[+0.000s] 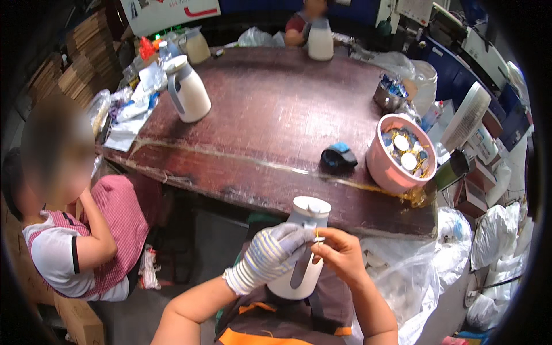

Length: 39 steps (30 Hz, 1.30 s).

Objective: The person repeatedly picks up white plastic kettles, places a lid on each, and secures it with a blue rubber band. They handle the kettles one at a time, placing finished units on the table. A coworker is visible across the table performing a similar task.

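Observation:
A white jug point(307, 282) with a grey handle and a pale lid stands upright against my lap, below the table's near edge. My left hand point(275, 253), in a grey and yellow striped glove, is closed in front of the jug near the top of its handle. What its fingertips hold is hidden. My bare right hand point(342, 253) meets them, thumb and fingers pinched on a thin yellow string point(317, 234). A small whitish piece shows between the fingertips, too small to name.
On the dark red table point(259, 109) stand a white jug point(192, 95), a blue and black bundle point(338, 157) and a pink bucket point(391, 167) holding round tags with yellow strings. A co-worker point(75, 230) sits at left; another person point(296, 31) is behind a far jug point(320, 43).

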{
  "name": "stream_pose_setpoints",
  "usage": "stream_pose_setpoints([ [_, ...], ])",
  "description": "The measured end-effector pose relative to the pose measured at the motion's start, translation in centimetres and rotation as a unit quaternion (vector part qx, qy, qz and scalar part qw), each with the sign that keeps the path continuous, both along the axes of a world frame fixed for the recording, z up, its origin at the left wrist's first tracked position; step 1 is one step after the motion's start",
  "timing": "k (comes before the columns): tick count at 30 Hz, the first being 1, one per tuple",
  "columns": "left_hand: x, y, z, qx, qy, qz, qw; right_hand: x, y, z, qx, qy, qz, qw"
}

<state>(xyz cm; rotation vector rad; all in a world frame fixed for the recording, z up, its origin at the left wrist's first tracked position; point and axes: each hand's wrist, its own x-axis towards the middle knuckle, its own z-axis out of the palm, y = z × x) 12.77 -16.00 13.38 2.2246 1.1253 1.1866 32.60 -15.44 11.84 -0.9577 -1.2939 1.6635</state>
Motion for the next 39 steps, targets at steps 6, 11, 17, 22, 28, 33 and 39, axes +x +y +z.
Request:
stream_pose_setpoints([
  [6,0.9,-2.4,-4.2,-0.420,-0.441,-0.035,0.792,0.1,-0.6,-0.1,0.036,-0.041,-0.047,0.997],
  [11,1.6,-2.5,-1.2,-0.553,-0.464,-0.049,0.690,-0.7,-0.7,1.2,0.199,-0.210,-0.110,0.951],
  [17,-1.0,-3.5,-0.2,-0.510,-0.373,0.029,0.775,4.1,1.2,-2.9,0.155,-0.196,-0.207,0.946],
  [22,-3.3,-4.8,0.8,-0.436,-0.276,0.060,0.855,1.0,-1.8,-2.5,0.054,-0.069,-0.050,0.995],
  [28,-3.1,-4.6,1.2,-0.415,-0.175,0.091,0.888,-0.3,-3.7,-1.9,0.115,-0.127,-0.008,0.985],
  [33,-4.2,-5.2,1.7,-0.405,-0.161,0.136,0.890,1.5,-3.7,-2.3,0.108,-0.107,-0.097,0.984],
  [39,-4.7,-5.0,1.6,-0.443,-0.217,0.111,0.863,-0.5,-6.3,-4.5,0.229,-0.159,0.033,0.960],
])
